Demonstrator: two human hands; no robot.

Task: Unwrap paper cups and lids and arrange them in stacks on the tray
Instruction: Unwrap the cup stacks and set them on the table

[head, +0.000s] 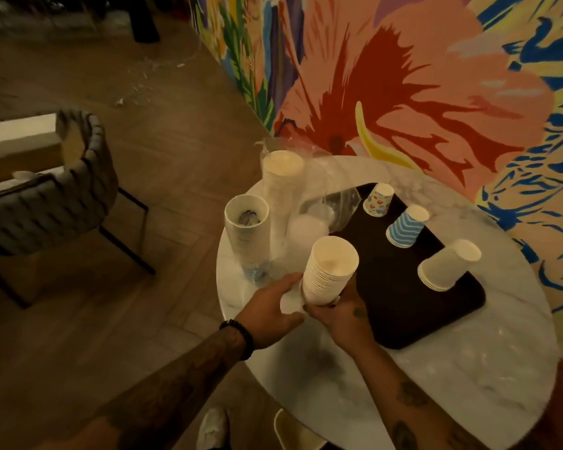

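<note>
Round white counter carried dark tray. Tray held three upside-down cup stacks: plain white stack, blue-wave stack, patterned stack. Left hand and right hand both gripped base of tall cup stack, at tray's near-left edge.

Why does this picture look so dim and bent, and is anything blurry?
Head view: dim, warm light leaves the floor in shadow; the wide lens bows the table edge and the wall; the clear wrapping and cup stack look soft, slightly blurred.
</note>
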